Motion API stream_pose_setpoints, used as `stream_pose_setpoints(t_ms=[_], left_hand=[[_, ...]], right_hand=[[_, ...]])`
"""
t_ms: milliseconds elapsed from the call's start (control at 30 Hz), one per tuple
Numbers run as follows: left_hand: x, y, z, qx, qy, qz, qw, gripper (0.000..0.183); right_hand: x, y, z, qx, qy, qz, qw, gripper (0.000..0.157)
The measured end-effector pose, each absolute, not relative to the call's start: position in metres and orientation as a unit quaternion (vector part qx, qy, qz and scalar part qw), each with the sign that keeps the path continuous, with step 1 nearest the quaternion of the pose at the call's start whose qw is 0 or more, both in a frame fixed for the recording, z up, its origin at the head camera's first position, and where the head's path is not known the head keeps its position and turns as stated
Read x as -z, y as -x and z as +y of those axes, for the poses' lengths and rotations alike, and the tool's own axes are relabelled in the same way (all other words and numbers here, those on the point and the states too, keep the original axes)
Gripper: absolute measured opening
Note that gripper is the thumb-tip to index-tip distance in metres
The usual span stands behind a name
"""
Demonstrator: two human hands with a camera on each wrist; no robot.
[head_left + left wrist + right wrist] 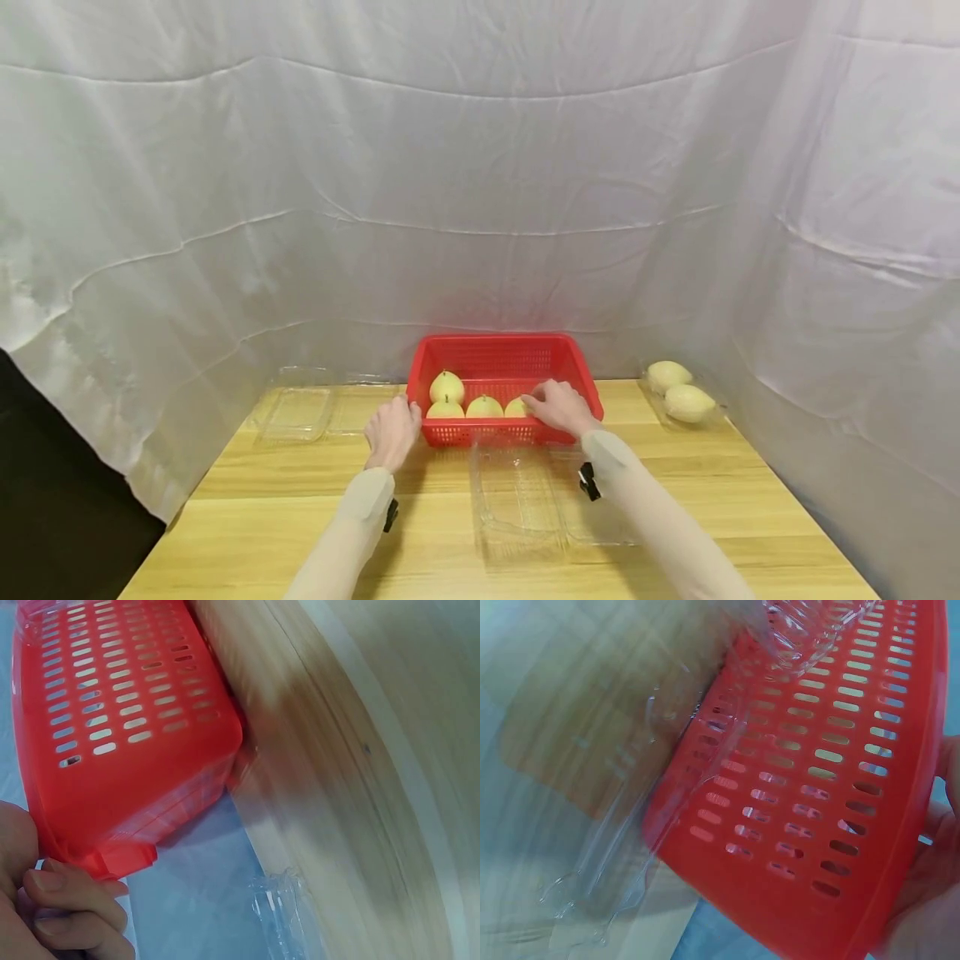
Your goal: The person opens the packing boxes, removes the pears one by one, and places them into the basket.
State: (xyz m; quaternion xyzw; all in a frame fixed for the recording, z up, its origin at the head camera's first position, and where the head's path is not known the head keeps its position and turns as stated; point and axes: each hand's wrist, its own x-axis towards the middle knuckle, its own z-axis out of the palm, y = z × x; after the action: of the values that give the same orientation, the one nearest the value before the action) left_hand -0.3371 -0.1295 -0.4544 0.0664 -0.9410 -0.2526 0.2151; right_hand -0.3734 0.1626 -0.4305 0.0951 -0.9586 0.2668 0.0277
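A red plastic basket (495,340) stands at the back of the table, with several pale yellow pears (447,388) along its front and left side. My left hand (393,433) grips the basket's left end; in the left wrist view its curled fingers (75,907) are at the rim's lip. Over the front rim reaches my right hand (561,407), its fingers around the rightmost pear (516,408). The right wrist view hides that pear behind the slotted basket wall (810,795). Before the basket lies an opened clear plastic clamshell box (517,492).
Two pears (688,403) sit in another clear box at the right edge. More clear plastic boxes (300,412) lie at the back left. A pale curtain (480,208) hangs behind and beside the wooden table (247,517).
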Motion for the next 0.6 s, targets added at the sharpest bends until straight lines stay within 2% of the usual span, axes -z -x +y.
stream_pose_setpoints(t_ms=[367, 600], left_hand=[[0.454, 0.338, -0.131, 0.251, -0.045, -0.945, 0.206, 0.029], [0.458, 0.336, -0.133, 0.269, -0.048, -0.937, 0.215, 0.031]], right_hand=[[0.436, 0.353, 0.184, -0.157, -0.129, -0.967, 0.151, 0.034], [0.436, 0.344, 0.200, -0.177, -0.154, -0.955, 0.183, 0.035]])
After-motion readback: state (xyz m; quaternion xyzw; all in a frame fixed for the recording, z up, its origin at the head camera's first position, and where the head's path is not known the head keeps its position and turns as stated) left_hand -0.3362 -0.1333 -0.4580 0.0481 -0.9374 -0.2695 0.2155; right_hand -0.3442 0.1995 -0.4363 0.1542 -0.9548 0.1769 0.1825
